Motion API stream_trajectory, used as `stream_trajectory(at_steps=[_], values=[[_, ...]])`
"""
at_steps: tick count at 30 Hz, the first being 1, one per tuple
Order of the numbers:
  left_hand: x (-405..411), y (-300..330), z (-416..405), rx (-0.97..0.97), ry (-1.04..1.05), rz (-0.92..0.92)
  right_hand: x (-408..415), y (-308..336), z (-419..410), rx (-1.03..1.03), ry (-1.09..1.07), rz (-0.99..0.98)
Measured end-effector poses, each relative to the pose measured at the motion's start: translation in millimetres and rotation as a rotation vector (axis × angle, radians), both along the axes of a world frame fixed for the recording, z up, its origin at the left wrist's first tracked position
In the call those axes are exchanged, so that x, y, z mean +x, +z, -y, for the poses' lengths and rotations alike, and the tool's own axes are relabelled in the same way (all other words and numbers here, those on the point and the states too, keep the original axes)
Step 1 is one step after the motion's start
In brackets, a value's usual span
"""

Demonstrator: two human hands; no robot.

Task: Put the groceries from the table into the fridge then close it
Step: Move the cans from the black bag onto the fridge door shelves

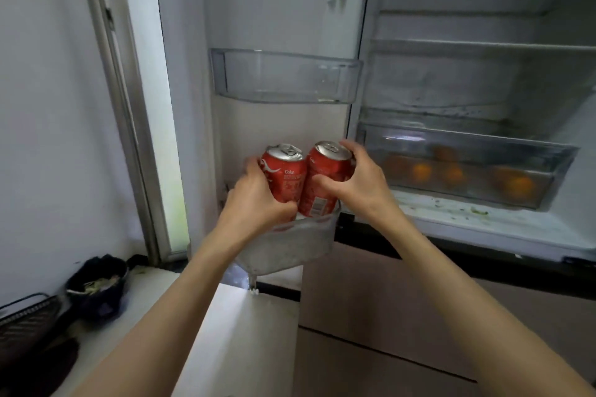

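Note:
The fridge stands open, its left door swung out toward me. My left hand grips a red cola can and my right hand grips a second red cola can. Both cans are upright, side by side, touching each other, at the top of the lower clear door bin. Their lower ends are hidden behind my hands and the bin's wall. Several oranges lie in the clear crisper drawer inside the fridge.
An upper clear door bin sits above the cans. Glass shelves fill the fridge interior. At lower left a white counter carries a dark bowl and a black wire rack. Brown drawer fronts lie below the fridge compartment.

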State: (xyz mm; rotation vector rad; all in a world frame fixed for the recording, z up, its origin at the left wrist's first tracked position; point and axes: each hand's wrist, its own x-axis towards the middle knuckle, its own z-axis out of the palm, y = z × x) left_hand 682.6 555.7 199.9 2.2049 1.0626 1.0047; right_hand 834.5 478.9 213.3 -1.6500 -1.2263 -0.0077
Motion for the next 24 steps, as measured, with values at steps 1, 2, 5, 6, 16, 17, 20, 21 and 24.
stream_trajectory(at_steps=[1,2,5,6,16,17,20,21,24], values=[[1.7,0.4,0.4,-0.027,0.015,-0.016,4.4,-1.1,-1.0,-0.024,0.035,0.017],[2.9,1.0,-0.4,-0.048,0.031,-0.034,8.0,-2.4,-1.6,-0.040,0.071,0.039],[4.4,3.1,-3.5,-0.072,0.088,-0.138,15.8,-6.4,-7.0,-0.104,0.152,0.102],[5.0,4.2,-3.0,-0.080,0.099,-0.181,18.4,-7.3,-9.2,-0.128,0.168,0.122],[9.8,8.2,-1.4,-0.180,0.135,-0.322,29.5,-21.9,-15.8,-0.236,0.248,0.169],[9.5,9.1,-2.6,-0.182,0.130,-0.314,29.9,-22.6,-15.4,-0.244,0.248,0.176],[9.6,5.6,-10.6,-0.156,0.110,-0.274,31.7,-20.6,-14.3,-0.260,0.266,0.197],[9.1,6.1,-6.3,-0.143,0.110,-0.260,32.1,-18.9,-12.9,-0.265,0.283,0.199],[6.9,7.0,1.4,-0.136,0.141,-0.248,30.5,-13.6,-9.7,-0.266,0.344,0.236]])
